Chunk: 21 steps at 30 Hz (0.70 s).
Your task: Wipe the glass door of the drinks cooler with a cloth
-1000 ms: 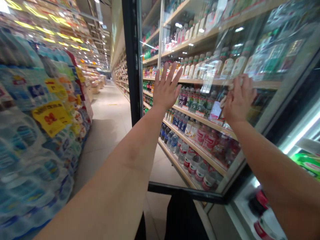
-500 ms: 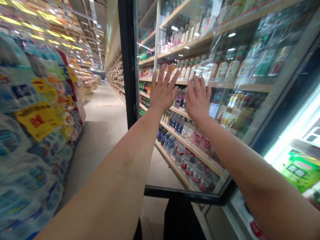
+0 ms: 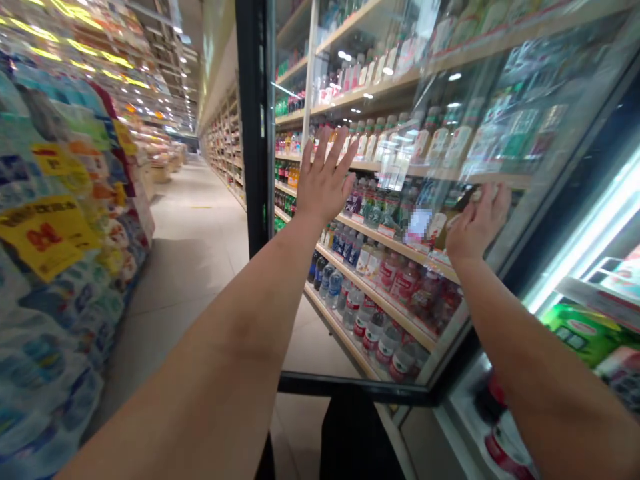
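Taking the middle of the head view as the hub of our clock, we have an open glass door (image 3: pixel 256 200) filling the span from 12 round to 4 o'clock, its dark lower edge crossing near 6. Our left hand (image 3: pixel 323 183) is at 12 o'clock, fingers spread wide and palm apparently flat against the pane, with nothing held. Our right hand (image 3: pixel 473 233) is at 3 o'clock, fingers closer together and a little bent, up against the glass; something pale shows at its fingertips, but we cannot tell whether it is a held cloth or only a reflection.

Through the pane we see shelved bottles (image 3: pixel 375 330). A green pack (image 3: pixel 575 330) sits in the lit cabinet, between 3 and 4 o'clock, and wrapped bottle packs (image 3: pixel 55 353) are stacked towards 8.

What could go wrong, we judge, comes mostly from the door. It looks free to swing, so uneven pressure from our two hands might push it round and carry our weight with it. Our leg (image 3: pixel 355 440), at 6 o'clock, is near the lower edge and could be knocked. Bare palms may also leave prints or slip on smooth glass.
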{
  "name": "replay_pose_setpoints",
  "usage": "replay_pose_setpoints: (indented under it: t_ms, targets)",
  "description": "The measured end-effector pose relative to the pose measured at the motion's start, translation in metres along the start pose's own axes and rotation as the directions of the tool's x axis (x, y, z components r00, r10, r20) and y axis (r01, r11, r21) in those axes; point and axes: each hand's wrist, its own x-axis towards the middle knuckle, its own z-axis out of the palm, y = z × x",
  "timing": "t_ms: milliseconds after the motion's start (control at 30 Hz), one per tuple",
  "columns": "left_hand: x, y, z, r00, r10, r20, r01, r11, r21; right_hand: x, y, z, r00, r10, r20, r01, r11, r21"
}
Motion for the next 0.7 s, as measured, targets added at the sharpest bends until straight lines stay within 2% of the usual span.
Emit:
replay_pose_setpoints:
  t_ms: [167,300,467,533,600,633,700]
  targets:
    - [0.001,0.003,-0.002,1.000,0.001,0.002,-0.001,1.000,0.000,-0.014,0.007,0.008,0.996,-0.004,-0.085,0.005,1.000,0.007]
    - [-0.002,0.004,-0.005,1.000,-0.007,0.011,0.007,1.000,0.016,-0.019,0.008,0.006,0.999,-0.019,-0.047,0.021,0.999,0.038]
    - [-0.028,-0.005,-0.006,0.996,0.057,0.073,-0.062,0.996,0.067,-0.021,0.004,0.005,0.999,-0.032,-0.014,0.032,0.999,0.018]
    - [-0.038,-0.007,-0.005,0.993,0.083,0.088,-0.092,0.990,0.106,-0.024,-0.014,0.007,0.999,-0.036,-0.017,0.036,0.999,0.030]
    - [-0.042,-0.005,-0.003,0.994,0.076,0.077,-0.086,0.986,0.139,-0.031,-0.045,0.008,0.997,-0.075,0.018,0.074,0.995,0.063]
    - [-0.043,-0.002,-0.002,0.996,0.064,0.063,-0.073,0.986,0.150,-0.037,-0.064,0.009,0.991,-0.117,0.068,0.112,0.991,0.074]
    - [-0.046,0.006,0.000,0.999,0.031,0.033,-0.036,0.986,0.162,-0.051,-0.101,0.008,0.949,-0.251,0.192,0.230,0.965,0.125]
